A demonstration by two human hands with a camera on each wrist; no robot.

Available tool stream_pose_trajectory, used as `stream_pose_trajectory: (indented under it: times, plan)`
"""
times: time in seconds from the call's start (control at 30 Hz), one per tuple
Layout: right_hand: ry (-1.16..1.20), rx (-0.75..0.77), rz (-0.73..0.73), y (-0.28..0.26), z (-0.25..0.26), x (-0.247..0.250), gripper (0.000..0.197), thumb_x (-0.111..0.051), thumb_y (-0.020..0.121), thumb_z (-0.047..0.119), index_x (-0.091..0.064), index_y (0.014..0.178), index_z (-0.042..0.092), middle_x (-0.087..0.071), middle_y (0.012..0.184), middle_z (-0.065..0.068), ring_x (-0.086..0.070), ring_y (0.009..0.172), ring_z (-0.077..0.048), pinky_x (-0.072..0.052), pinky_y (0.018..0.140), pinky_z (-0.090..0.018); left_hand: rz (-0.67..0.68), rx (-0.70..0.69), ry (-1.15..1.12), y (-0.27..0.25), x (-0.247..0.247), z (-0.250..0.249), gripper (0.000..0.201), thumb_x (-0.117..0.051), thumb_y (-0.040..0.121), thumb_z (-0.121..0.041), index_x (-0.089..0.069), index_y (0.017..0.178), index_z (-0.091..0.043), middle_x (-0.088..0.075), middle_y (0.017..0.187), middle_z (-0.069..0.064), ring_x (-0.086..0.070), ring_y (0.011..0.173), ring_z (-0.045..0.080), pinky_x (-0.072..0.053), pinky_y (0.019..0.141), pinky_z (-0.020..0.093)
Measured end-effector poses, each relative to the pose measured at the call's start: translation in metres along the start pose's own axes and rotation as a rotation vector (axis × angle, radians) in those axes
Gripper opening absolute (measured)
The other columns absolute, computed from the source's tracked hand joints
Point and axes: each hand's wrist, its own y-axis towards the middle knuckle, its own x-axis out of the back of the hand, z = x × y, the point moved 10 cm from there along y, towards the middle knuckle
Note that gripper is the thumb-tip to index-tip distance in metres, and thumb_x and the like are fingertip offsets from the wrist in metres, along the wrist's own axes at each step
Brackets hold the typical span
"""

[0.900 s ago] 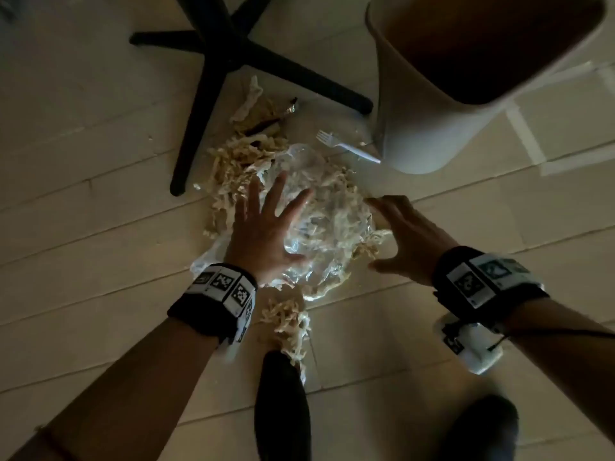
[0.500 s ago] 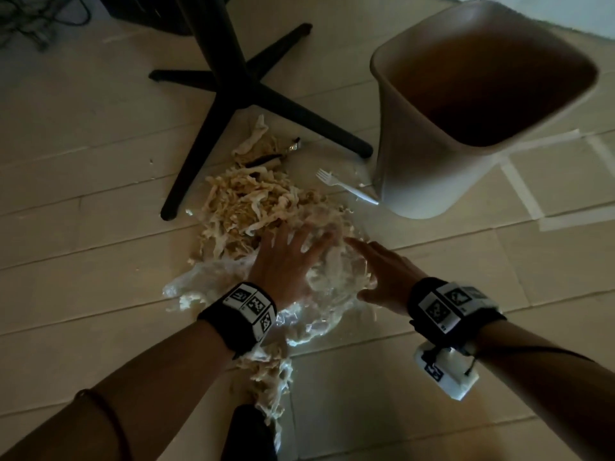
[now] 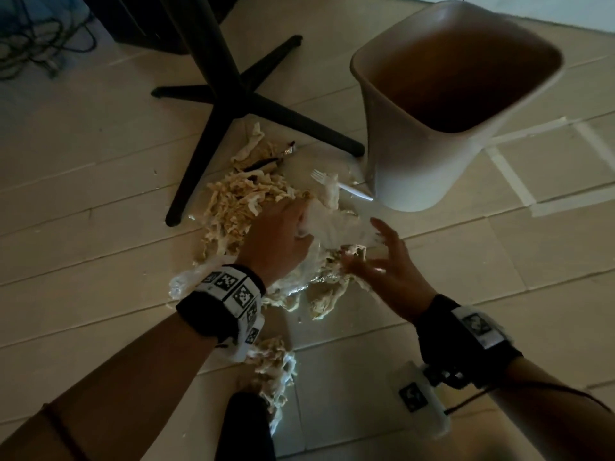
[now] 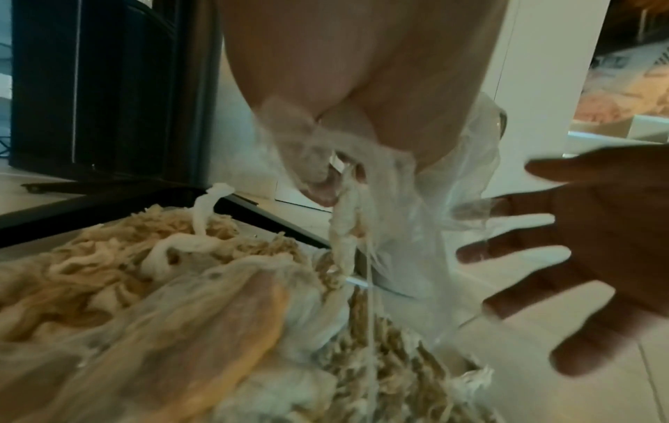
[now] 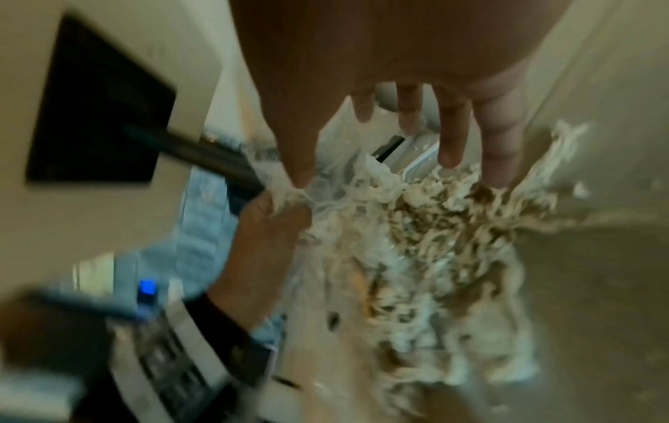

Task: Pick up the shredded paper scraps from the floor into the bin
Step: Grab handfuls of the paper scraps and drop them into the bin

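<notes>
A heap of tan shredded paper scraps (image 3: 239,204) lies on the pale floor, tangled with a clear plastic sheet (image 3: 336,227). My left hand (image 3: 298,222) has its fingers curled round a bunch of that plastic and a strand of paper (image 4: 344,234), lifting it a little. Just right of the heap, my right hand (image 3: 372,251) has its fingers spread and straight, their tips (image 5: 449,154) at the scraps (image 5: 434,217). The white bin (image 3: 416,181) stands upright at the far right, its inside dark. More scraps (image 3: 273,364) lie by my left wrist.
A white plastic fork (image 3: 342,188) lies between the heap and the bin. The black cross-shaped table base (image 3: 233,104) stands behind the heap, one leg running to its left side. A crumpled wrapper (image 3: 256,154) lies at the heap's far end. Cables (image 3: 30,44) lie far left.
My left hand, flat on the pile before, has curled and gathered the plastic. The right hand has come off the pile and spread its fingers beside it.
</notes>
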Motion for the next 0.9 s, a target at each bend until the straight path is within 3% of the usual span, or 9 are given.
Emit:
stream_pose_trajectory:
  times: [0.1,0.17,0.33,0.43,0.5,0.57,0.67,0.77,0.9]
  plan:
    - [0.427,-0.206,0.102,-0.008,-0.002,-0.017,0.102,-0.075,0.057,0.072,-0.021,0.142,0.054,-0.037,0.150,0.002,-0.051,0.125,-0.027,-0.047,0.092,-0.062,-0.007,-0.064,-0.054,-0.004,-0.002,-0.027,0.026,-0.070,0.069,-0.005,-0.054,0.089,-0.006,-0.051,0.086,0.003,-0.048,0.076,0.019,-0.041,0.062,0.033]
    - [0.588,-0.228,0.221,-0.009,0.008,-0.031,0.100,-0.070,0.060,0.075,-0.026,0.144,0.046,-0.045,0.146,-0.001,-0.053,0.124,-0.033,-0.046,0.090,-0.066,-0.028,-0.170,-0.118,-0.010,-0.004,-0.055,0.019,-0.064,0.069,-0.006,-0.053,0.084,-0.008,-0.050,0.084,0.002,-0.043,0.075,0.013,-0.035,0.063,0.027]
    - [0.924,-0.255,0.358,-0.025,0.025,-0.044,0.052,-0.047,0.089,0.051,-0.063,0.118,0.011,-0.070,0.107,-0.013,-0.068,0.099,-0.024,-0.053,0.088,-0.043,0.036,-0.215,-0.376,-0.024,-0.024,-0.096,0.038,-0.064,0.074,-0.027,-0.061,0.098,0.002,-0.060,0.092,0.010,-0.057,0.082,0.023,-0.050,0.069,0.034]
    - [0.924,-0.222,0.329,-0.028,0.021,-0.035,0.057,-0.047,0.090,0.046,-0.057,0.127,0.003,-0.064,0.116,-0.020,-0.063,0.107,-0.029,-0.049,0.095,-0.041,0.091,-0.216,-0.395,-0.030,-0.033,-0.101,0.047,-0.080,0.069,-0.017,-0.059,0.108,-0.002,-0.060,0.101,0.009,-0.055,0.090,0.020,-0.048,0.076,0.029]
    - [0.880,-0.178,0.308,-0.027,0.020,-0.027,0.049,-0.048,0.091,0.037,-0.056,0.124,0.001,-0.064,0.109,-0.021,-0.065,0.098,-0.028,-0.056,0.084,-0.037,0.098,-0.215,-0.376,-0.031,-0.035,-0.099,0.051,-0.080,0.069,-0.024,-0.060,0.111,-0.006,-0.062,0.106,0.006,-0.053,0.097,0.019,-0.045,0.083,0.026]
    - [0.842,-0.150,0.293,-0.024,0.018,-0.025,0.035,-0.051,0.092,0.022,-0.056,0.121,0.002,-0.063,0.103,-0.019,-0.065,0.089,-0.025,-0.057,0.070,-0.035,0.054,-0.173,-0.313,-0.031,-0.034,-0.091,0.050,-0.077,0.066,-0.040,-0.061,0.105,-0.014,-0.063,0.104,-0.001,-0.054,0.099,0.019,-0.043,0.088,0.032]
    - [0.780,-0.140,0.225,-0.021,0.006,-0.025,0.045,-0.056,0.092,0.014,-0.045,0.130,-0.008,-0.053,0.117,-0.027,-0.057,0.098,-0.033,-0.053,0.076,-0.038,0.043,-0.084,-0.320,-0.034,-0.035,-0.073,0.053,-0.081,0.065,-0.042,-0.056,0.108,-0.021,-0.059,0.106,-0.005,-0.050,0.102,0.018,-0.046,0.087,0.040]
    - [0.799,-0.117,0.080,-0.018,0.002,-0.024,0.035,-0.055,0.092,0.008,-0.050,0.116,-0.018,-0.055,0.105,-0.027,-0.059,0.090,-0.031,-0.056,0.072,-0.034,0.122,-0.159,-0.432,-0.044,-0.031,-0.074,0.071,-0.084,0.069,-0.041,-0.049,0.127,-0.022,-0.056,0.119,-0.004,-0.049,0.114,0.019,-0.045,0.095,0.044]
    - [0.714,-0.106,-0.114,-0.013,-0.007,-0.006,0.010,-0.059,0.086,0.005,-0.064,0.079,0.004,-0.060,0.071,-0.011,-0.061,0.064,-0.021,-0.052,0.049,-0.026,0.123,-0.164,-0.334,-0.059,-0.012,-0.049,0.087,-0.074,0.075,-0.058,-0.035,0.146,-0.027,-0.040,0.147,-0.007,-0.036,0.136,0.011,-0.034,0.113,0.039]
